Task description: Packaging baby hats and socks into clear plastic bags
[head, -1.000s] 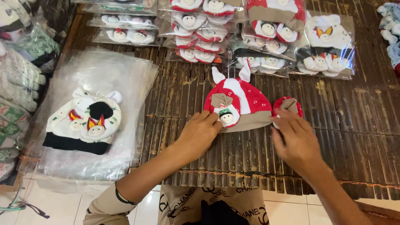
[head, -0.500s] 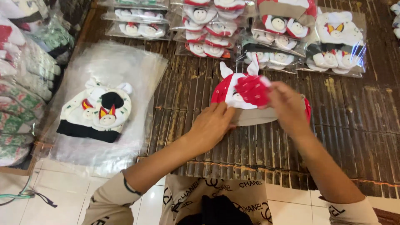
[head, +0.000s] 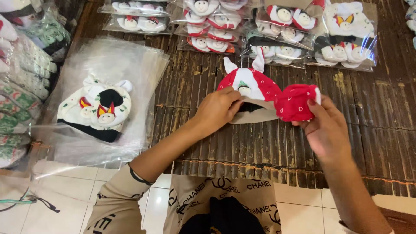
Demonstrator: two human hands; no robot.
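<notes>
A: Count?

B: I see one red-and-white hat (head: 249,86) loose on the slatted bench (head: 368,112), two white ears up top. One small red mitten piece (head: 294,103) with white hearts beside it. One black-and-white hat (head: 102,108) lying on a clear plastic bag (head: 143,73) at 9 o'clock. Bagged hat packs (head: 277,30) in rows at 12 o'clock; too overlapped for me to count.

A: Hands?

B: My left hand (head: 216,110) is curled narrow, fingertips pinching the hat's brim edge. My right hand (head: 323,125) is partly closed, holding the red mitten piece from below, thumb on top.

A: Orientation?

B: Hat sits centre bench, crown toward 12, brim opening toward 6, long axis running 9 to 3. Mitten piece touches the hat's 3 o'clock side, lifted slightly.
</notes>
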